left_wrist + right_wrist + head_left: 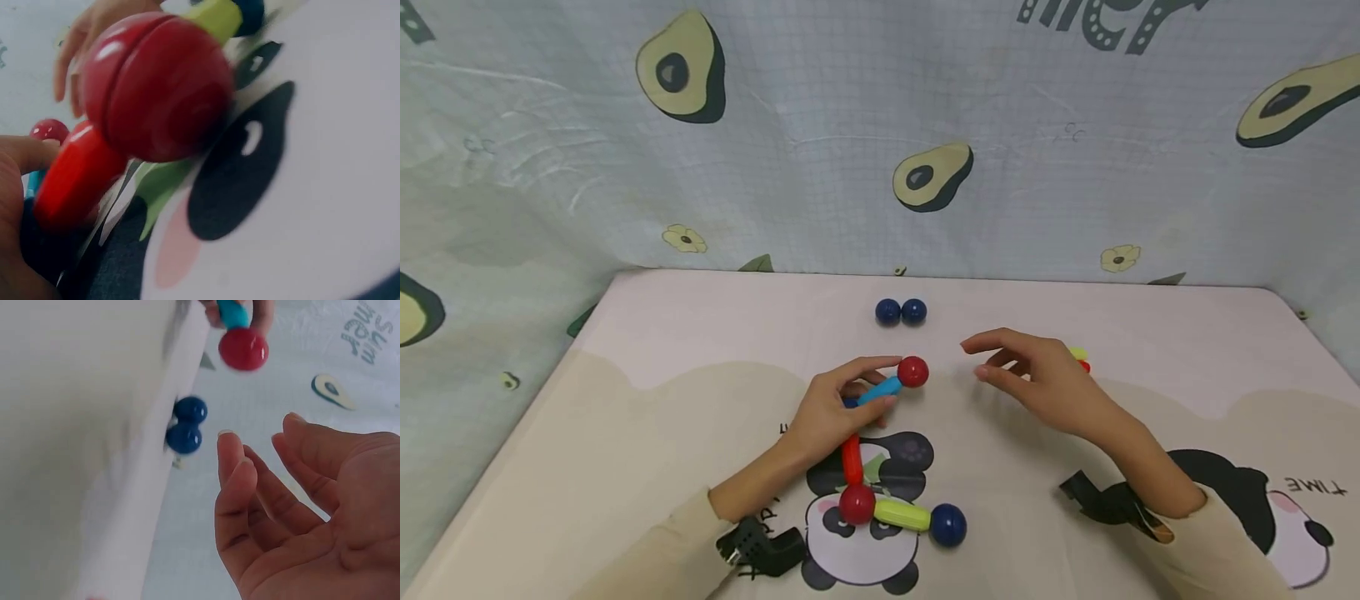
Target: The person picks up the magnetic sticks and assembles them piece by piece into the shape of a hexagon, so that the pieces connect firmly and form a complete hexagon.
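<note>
My left hand [838,408] grips a chain of toy balls and sticks at its bend, curled round a mostly hidden dark blue ball [850,402] and the light blue stick [880,390]. A red ball [913,372] tips that stick, just beyond the fingertips. From the bend a red stick [852,460] runs down to another red ball [857,505], then a yellow-green stick [902,514] and an end blue ball [948,525]. To the right my right hand [1045,379] hovers over the table with loosely bent fingers, holding nothing; the right wrist view shows its thumb and fingers [234,506] apart.
Two loose dark blue balls [901,312] sit side by side towards the back of the table [700,317]. Behind my right hand, yellow-green and red pieces [1078,357] are partly hidden. A printed panda lies under the chain. A patterned cloth [820,100] hangs behind the table.
</note>
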`<state>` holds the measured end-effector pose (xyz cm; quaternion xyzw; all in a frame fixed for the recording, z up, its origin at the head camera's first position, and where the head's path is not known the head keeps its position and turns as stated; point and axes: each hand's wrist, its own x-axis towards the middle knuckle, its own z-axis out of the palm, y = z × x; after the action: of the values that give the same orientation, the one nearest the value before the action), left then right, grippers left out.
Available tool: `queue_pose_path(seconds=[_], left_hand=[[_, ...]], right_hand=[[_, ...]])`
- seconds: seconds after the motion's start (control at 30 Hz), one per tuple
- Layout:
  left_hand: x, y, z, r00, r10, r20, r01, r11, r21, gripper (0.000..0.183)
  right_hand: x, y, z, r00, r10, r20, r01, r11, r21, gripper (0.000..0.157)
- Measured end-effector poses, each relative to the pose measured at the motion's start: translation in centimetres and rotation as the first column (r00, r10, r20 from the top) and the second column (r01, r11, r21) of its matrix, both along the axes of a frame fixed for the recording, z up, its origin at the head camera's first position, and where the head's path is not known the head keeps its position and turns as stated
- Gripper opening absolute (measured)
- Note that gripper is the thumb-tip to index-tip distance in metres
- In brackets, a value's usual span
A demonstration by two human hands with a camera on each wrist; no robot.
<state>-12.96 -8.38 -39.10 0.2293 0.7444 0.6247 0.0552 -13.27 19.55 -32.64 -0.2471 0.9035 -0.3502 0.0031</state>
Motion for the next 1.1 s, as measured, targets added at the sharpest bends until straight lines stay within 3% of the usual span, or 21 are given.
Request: queue_pose_path(seconds=[0.3, 0.53, 0.83, 1.1], left_hand=[[-0.9, -0.3, 0.2, 0.998, -0.062, -0.001, 0.061, 0.996, -0.058, 0.049], [-1.5, -0.6, 0.6, 0.987, -0.153, 0.048, 0.154, 0.987, -0.033, 0.050], [-1.9, -0.9, 0.5, 0.978, -0.198, 0.069, 0.199, 0.980, -0.011, 0.048], [-1.9, -0.9, 0.5, 0.977, -0.200, 0.078, 0.199, 0.980, 0.013, 0.046]], right_hand=[[1.7, 5.9, -1.1, 0.971, -0.106, -0.212, 0.127, 0.988, 0.088, 0.033], [2.2, 8.5, -2.5, 0.943, -0.179, -0.280, 0.217, 0.969, 0.114, 0.035], [1.7, 9.6, -3.1, 0.946, -0.194, -0.261, 0.242, 0.956, 0.165, 0.034], [1.8, 10.3, -3.6, 0.963, -0.217, -0.158, 0.242, 0.957, 0.161, 0.030]])
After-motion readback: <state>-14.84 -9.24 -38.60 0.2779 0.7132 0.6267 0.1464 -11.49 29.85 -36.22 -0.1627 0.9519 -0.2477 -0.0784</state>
